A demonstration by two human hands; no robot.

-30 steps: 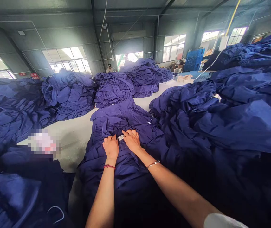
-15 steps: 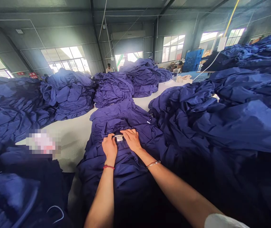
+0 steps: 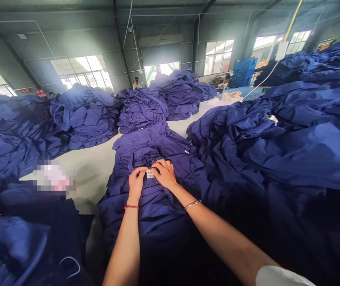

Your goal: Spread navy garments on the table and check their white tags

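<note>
A dark blue garment [image 3: 158,147] lies spread on top of a stack in front of me on the pale table [image 3: 95,167]. A small white label [image 3: 150,173] sits at its collar. My left hand [image 3: 135,183] pinches the fabric at the label's left edge. My right hand [image 3: 165,173] rests on the garment just right of the label, fingers curled over the collar. A red cord circles my left wrist and a thin metal bangle my right.
Heaps of the same blue garments ring the table: left [image 3: 17,131], far middle [image 3: 141,107], right [image 3: 277,151]. A person [image 3: 136,84] stands far back by the windows. Blue crates [image 3: 243,73] stand at the back right. A white wire hanger [image 3: 71,268] lies near left.
My left hand has turned and raised its fingers to pinch at the label, which now stands more upright. My right hand has barely shifted.
</note>
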